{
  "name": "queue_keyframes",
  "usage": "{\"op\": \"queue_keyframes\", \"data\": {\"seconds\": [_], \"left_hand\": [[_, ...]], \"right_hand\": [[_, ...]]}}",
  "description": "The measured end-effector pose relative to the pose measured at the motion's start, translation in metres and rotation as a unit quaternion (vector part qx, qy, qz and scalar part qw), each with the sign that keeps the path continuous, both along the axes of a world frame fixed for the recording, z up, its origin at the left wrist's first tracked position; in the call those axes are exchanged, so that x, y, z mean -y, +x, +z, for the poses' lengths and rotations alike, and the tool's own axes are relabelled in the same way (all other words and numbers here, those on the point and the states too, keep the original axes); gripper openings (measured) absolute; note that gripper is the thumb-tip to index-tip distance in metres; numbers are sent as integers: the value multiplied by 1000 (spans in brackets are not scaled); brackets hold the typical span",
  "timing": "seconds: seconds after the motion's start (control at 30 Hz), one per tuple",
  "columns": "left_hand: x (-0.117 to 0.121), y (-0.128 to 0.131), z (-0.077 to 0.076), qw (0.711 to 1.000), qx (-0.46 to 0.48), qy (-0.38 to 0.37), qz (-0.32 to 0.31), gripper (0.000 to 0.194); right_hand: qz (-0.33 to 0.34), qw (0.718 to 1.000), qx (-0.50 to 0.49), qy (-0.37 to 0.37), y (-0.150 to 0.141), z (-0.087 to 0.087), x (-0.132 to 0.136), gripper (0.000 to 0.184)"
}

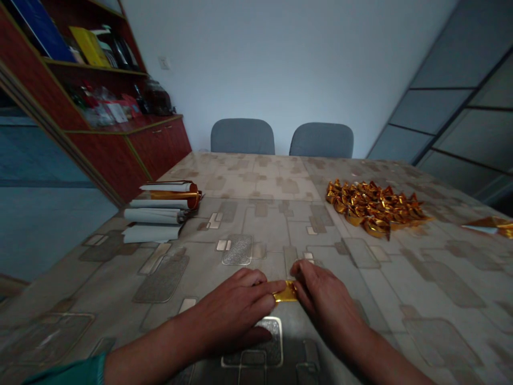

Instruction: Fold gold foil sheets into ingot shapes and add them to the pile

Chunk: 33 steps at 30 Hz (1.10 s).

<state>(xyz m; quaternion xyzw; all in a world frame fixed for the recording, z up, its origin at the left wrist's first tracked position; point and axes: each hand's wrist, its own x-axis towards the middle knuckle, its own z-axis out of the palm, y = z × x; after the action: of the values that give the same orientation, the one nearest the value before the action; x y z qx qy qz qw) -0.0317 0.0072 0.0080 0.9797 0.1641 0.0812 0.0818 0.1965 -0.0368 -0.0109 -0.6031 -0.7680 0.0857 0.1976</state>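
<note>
1. Head view: gold foil strip (pixel 286 292) lies on the patterned bench (pixel 168 283), long axis crosswise, rising slightly rightward.
2. Left hand (pixel 234 313): fingers (pixel 260 287) pressed together, tips bearing on the strip's left end.
3. Right hand (pixel 328 302): fingers (pixel 304 280) bunched, gripping its right end.
4. Folded gold foil pieces (pixel 374 208) lie heaped ahead, rightward.

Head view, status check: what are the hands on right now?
Left hand and right hand both on folded gold foil. Foil flat on patterned tabletop. Folded gold pieces farther off, beyond the hands.
</note>
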Motion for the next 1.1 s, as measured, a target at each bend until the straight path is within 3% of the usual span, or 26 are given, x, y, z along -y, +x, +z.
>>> {"op": "queue_keyframes", "data": {"seconds": [0.1, 0.27, 0.47, 0.6, 0.77, 0.93, 1.1], "left_hand": [[0, 0, 0, 1000, 1, -16, 4, 32], [0, 1, 1, 1000, -11, -15, -12, 62], [1, 3, 1, 1000, -10, -2, -14, 60], [0, 2, 1, 1000, -14, -6, -9, 63], [-4, -1, 2, 1000, -14, -13, -23, 60], [-7, -4, 4, 999, -21, -32, -28, 62], [-6, -6, 3, 998, -10, -63, -27, 63]], "right_hand": [[-26, 999, 16, -11, 7, 1, 1, 13], [11, 999, 34, -5, 15, 4, 6, 12], [85, 994, 58, 43, 10, 11, 26, 11], [117, 988, 69, 70, 13, 7, 41, 34], [142, 983, 108, 51, 30, 4, 51, 58], [167, 977, 125, 46, 46, -1, 52, 61], [158, 984, 79, 29, 45, 1, 53, 63]]}}
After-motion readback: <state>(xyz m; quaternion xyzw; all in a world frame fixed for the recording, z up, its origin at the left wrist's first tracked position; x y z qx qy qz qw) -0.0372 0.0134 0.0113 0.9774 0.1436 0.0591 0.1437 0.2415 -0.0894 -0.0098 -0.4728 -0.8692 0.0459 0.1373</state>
